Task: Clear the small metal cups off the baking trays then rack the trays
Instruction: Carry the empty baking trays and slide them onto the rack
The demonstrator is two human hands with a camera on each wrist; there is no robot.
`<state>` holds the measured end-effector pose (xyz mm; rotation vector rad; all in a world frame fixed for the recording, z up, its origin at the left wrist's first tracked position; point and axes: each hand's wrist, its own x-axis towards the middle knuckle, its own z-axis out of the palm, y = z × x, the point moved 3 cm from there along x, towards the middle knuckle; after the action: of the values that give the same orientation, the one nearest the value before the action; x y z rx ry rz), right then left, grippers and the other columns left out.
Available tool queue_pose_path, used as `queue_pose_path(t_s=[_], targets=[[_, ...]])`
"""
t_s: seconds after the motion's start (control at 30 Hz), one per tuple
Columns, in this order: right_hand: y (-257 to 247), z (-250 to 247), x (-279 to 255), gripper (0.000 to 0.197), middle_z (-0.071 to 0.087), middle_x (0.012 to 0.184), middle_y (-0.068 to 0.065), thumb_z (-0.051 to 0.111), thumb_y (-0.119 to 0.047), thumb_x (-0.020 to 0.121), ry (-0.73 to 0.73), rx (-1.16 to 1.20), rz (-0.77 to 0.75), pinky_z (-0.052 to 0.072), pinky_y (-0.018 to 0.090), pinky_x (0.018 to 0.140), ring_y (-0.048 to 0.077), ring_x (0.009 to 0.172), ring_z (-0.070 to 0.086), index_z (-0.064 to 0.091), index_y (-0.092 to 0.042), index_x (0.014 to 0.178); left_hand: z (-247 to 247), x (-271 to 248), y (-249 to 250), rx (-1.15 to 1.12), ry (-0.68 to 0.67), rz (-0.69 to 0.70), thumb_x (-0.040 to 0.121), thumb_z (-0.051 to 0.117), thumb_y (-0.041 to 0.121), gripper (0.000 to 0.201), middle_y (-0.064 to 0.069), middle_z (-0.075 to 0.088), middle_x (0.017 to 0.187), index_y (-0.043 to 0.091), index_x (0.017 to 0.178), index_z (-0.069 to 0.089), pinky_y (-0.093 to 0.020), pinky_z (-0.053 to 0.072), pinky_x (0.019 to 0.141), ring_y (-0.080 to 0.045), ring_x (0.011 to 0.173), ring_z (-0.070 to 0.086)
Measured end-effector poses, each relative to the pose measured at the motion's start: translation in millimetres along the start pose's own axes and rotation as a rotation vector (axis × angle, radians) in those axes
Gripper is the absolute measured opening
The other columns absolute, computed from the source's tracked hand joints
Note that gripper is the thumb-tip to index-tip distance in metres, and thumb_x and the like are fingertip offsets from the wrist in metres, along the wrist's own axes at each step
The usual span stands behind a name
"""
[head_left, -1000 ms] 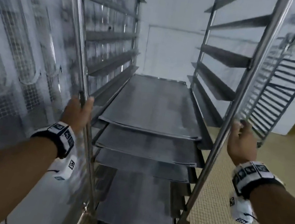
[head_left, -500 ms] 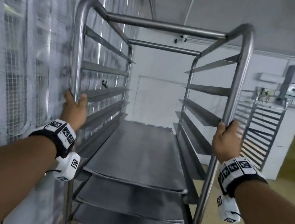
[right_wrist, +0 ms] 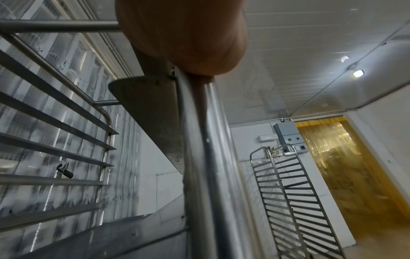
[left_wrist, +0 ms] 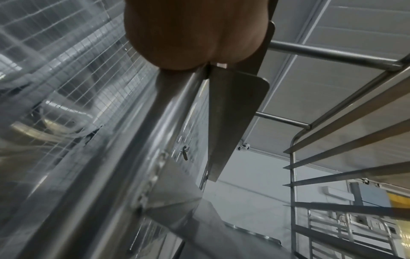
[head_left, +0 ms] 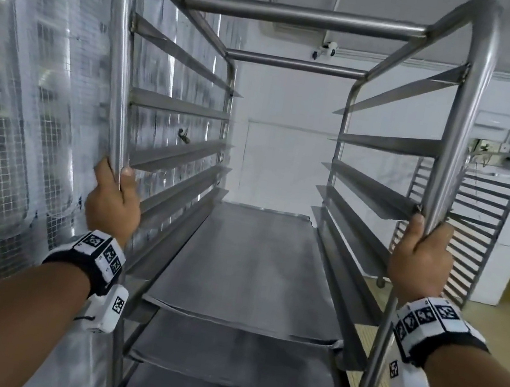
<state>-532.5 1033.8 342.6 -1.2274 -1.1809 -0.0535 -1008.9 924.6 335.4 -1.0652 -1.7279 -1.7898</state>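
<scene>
Gripping a tall stainless-steel tube-frame tray rack [head_left: 305,17] by both front uprights, person seen from head cam.

L hand [head_left: 113,203] wraps the near-left post, thumb & fingers [head_left: 127,172] curled round the tube; R hand [head_left: 420,258] clamps the near-right post the same way, both w/ marker-printed wristbands. Between the hands, lower than the fingertips, flat grey metal baking trays [head_left: 251,270] sit stacked on the rack's angled side runners, at least three levels, top one bare. Runners above finger height hold nothing. Beyond the R fingers stands a second bare steel rack [head_left: 479,237] against a white wall; a yellow strip curtain [right_wrist: 346,168] hangs further right. Mesh-and-plastic-sheet wall [head_left: 22,120] runs just outside the L fingers.
</scene>
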Motion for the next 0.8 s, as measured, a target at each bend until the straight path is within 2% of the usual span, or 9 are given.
queue_pose_path(t_s=[0.07,0.2,0.3,0.4,0.47,0.53,0.63,0.73,0.8], targets=[[2,2,1,0.044,0.06,0.082,0.027,0.033,-0.051,0.104,-0.005,-0.009,-0.007,0.05,0.051,0.064,0.046,0.072,0.06,0.037,-0.008,0.105,5,1,-4,0.005,0.003,0.014,0.107,0.032,0.042,0.05,-0.029,0.068,0.092,0.006,0.142,0.036,-0.039,0.041,0.06,-0.049,0.078,0.066],[4,12,8,0.044,0.057,0.081,0.025,0.034,-0.047,0.105,-0.021,-0.001,0.008,0.04,0.042,0.062,0.043,0.072,0.057,0.038,-0.004,0.108,16,4,-7,0.014,0.003,-0.004,0.107,0.032,0.043,0.051,-0.029,0.067,0.086,0.005,0.141,0.036,-0.04,0.039,0.059,-0.049,0.076,0.065],[7,28,17,0.043,0.051,0.079,0.018,0.035,-0.044,0.106,-0.022,0.02,0.007,0.035,0.039,0.062,0.034,0.068,0.049,0.039,-0.001,0.108,33,10,-11,-0.007,-0.008,0.001,0.108,0.034,0.04,0.049,-0.017,0.059,0.073,0.002,0.139,0.036,-0.036,0.036,0.056,-0.039,0.064,0.06],[16,53,30,0.044,0.053,0.078,0.019,0.034,-0.047,0.105,-0.009,0.006,0.013,0.038,0.04,0.062,0.034,0.067,0.05,0.039,-0.003,0.107,61,21,-23,-0.029,-0.015,0.019,0.107,0.035,0.04,0.047,-0.011,0.059,0.075,0.004,0.138,0.036,-0.032,0.037,0.054,-0.028,0.062,0.054],[25,73,41,0.047,0.058,0.08,0.025,0.032,-0.052,0.104,0.008,-0.019,-0.005,0.044,0.044,0.063,0.039,0.069,0.056,0.038,-0.006,0.106,87,28,-32,-0.039,-0.013,0.019,0.107,0.034,0.043,0.048,-0.017,0.065,0.081,0.007,0.138,0.036,-0.037,0.043,0.057,-0.034,0.067,0.061],[35,93,53,0.047,0.059,0.082,0.029,0.032,-0.051,0.104,0.029,-0.021,-0.033,0.043,0.043,0.061,0.043,0.07,0.057,0.039,-0.005,0.105,113,36,-39,-0.051,-0.017,0.019,0.107,0.035,0.043,0.049,-0.023,0.067,0.086,0.007,0.14,0.036,-0.039,0.043,0.06,-0.04,0.073,0.065],[47,127,71,0.046,0.058,0.083,0.031,0.035,-0.046,0.105,0.039,0.011,-0.04,0.034,0.039,0.06,0.044,0.069,0.056,0.04,-0.001,0.105,155,50,-52,-0.054,-0.035,0.028,0.107,0.035,0.042,0.05,-0.025,0.068,0.09,0.006,0.141,0.036,-0.038,0.04,0.062,-0.043,0.077,0.065],[61,162,86,0.043,0.058,0.086,0.031,0.035,-0.046,0.105,0.053,0.017,-0.056,0.036,0.039,0.06,0.043,0.07,0.056,0.039,-0.003,0.105,199,67,-64,-0.06,-0.074,0.006,0.106,0.036,0.04,0.048,-0.024,0.069,0.095,0.006,0.14,0.036,-0.038,0.038,0.065,-0.046,0.081,0.065],[75,189,93,0.042,0.059,0.088,0.029,0.032,-0.051,0.104,0.07,-0.004,-0.094,0.041,0.041,0.06,0.043,0.071,0.057,0.036,-0.01,0.106,226,78,-73,-0.068,-0.092,-0.008,0.106,0.036,0.04,0.048,-0.022,0.069,0.095,0.006,0.14,0.036,-0.037,0.038,0.065,-0.044,0.08,0.065]])
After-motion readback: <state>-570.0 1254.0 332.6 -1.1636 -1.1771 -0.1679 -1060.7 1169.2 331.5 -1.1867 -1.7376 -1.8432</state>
